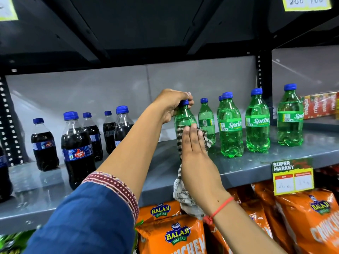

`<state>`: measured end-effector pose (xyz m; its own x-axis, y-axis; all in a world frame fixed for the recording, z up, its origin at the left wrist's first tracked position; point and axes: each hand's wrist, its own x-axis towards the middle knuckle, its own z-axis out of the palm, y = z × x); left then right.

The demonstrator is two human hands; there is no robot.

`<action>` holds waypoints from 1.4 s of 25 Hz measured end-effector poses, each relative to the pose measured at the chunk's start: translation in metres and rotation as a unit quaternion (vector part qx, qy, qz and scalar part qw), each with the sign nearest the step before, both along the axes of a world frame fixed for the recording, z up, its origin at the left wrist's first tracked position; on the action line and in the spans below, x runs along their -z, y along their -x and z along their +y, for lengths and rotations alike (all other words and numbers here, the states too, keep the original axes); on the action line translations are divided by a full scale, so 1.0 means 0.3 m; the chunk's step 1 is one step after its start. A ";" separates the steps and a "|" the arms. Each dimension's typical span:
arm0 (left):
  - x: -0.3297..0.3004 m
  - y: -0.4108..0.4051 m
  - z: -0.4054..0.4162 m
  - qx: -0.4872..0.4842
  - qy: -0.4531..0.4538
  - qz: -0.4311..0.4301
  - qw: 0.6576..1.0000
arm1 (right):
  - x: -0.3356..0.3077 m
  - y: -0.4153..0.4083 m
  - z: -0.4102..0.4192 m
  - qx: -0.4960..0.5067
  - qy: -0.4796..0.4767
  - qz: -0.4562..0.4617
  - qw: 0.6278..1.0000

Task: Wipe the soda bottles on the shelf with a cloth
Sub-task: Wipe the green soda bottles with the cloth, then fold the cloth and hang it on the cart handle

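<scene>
Head view gives me the whole shelf (pixel 238 167) at once: my left hand (pixel 172 105) is curled around the blue cap and neck of a green Sprite bottle (pixel 184 119), pinching it steady, while my right hand (pixel 194 143) lies flat, fingers together, pressing the striped cloth (pixel 180 182) against the bottle's body. That bottle stands near the front of the shelf, between the cola bottles (pixel 77 143) on the left and the other Sprite bottles (pixel 231 129) close on the right. My worry is the neighbours: a wide sweep of my right hand could knock the nearest green bottle over, and I judge these light enough to topple in a row. The cloth's loose tail hangs below the shelf edge, just over the orange wafer bags (pixel 172 233), where it could snag. If my left hand slackens, the bottle may twist or tip forward off the edge.
</scene>
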<state>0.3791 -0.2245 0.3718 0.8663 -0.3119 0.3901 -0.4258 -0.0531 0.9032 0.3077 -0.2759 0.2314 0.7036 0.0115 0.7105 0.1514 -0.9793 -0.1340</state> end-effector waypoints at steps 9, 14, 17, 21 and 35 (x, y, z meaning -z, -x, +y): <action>0.009 0.033 -0.021 -0.097 0.014 -0.079 0.992 | 0.019 0.081 -0.043 -0.044 -0.065 -0.024 0.997; 0.069 0.236 0.065 -0.134 -0.147 -0.288 0.937 | 0.022 0.171 -0.084 -0.169 -0.143 -0.136 0.966; 0.141 0.344 0.168 -0.078 -0.227 -0.206 0.949 | 0.020 0.224 -0.109 -0.233 -0.179 -0.140 0.946; 0.227 0.425 0.227 0.032 -0.169 -0.034 0.985 | 0.040 0.258 -0.115 -0.314 -0.241 -0.061 0.916; 0.458 0.666 0.411 -0.122 -0.227 -0.077 0.963 | -0.062 0.316 -0.009 -0.391 -0.089 0.142 0.905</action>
<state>0.1792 -0.1011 0.2344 0.8778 -0.2747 0.3923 -0.4784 -0.5429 0.6903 0.2130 -0.2787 0.2502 0.6837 0.4880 0.5426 0.7239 -0.5470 -0.4204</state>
